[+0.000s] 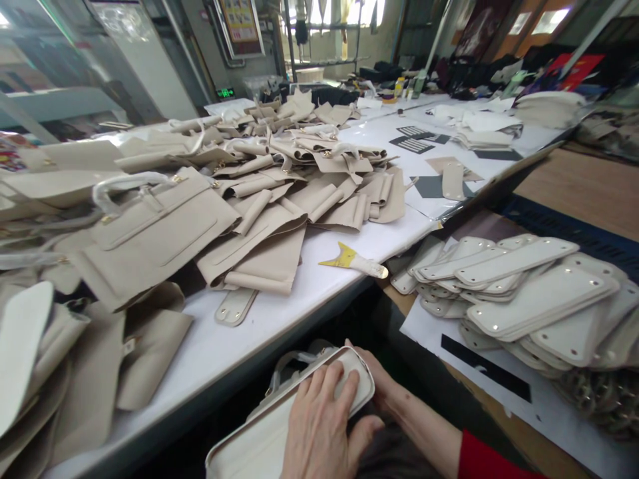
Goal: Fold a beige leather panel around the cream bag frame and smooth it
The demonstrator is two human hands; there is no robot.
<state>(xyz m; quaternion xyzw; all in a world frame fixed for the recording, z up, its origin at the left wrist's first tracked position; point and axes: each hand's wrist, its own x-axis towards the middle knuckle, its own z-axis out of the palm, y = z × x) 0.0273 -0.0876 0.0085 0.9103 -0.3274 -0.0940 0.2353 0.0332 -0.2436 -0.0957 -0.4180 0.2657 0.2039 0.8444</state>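
Note:
A pale beige handbag [249, 436] lies tilted in my lap, its flat oblong panel with a raised rim facing up. My left hand [319, 412] rests on that panel with fingers spread and thumb apart. Around the bag's far right corner curls my right hand [377, 379], most of its fingers hidden behind the rim. Part of a plastic-wrapped handle [287, 369] shows on the bag's far side. On the table [279, 332] ahead are a yellow-and-white flat tool [353, 259] and a light tab with metal studs [235, 306].
Many beige handbags and bag pieces [264, 226] are heaped over the table's left and middle. To my right, stacked light panels with metal studs [539, 293] sit on white paper beside a black strip [484, 366]. Dark sheets [417, 143] lie farther back.

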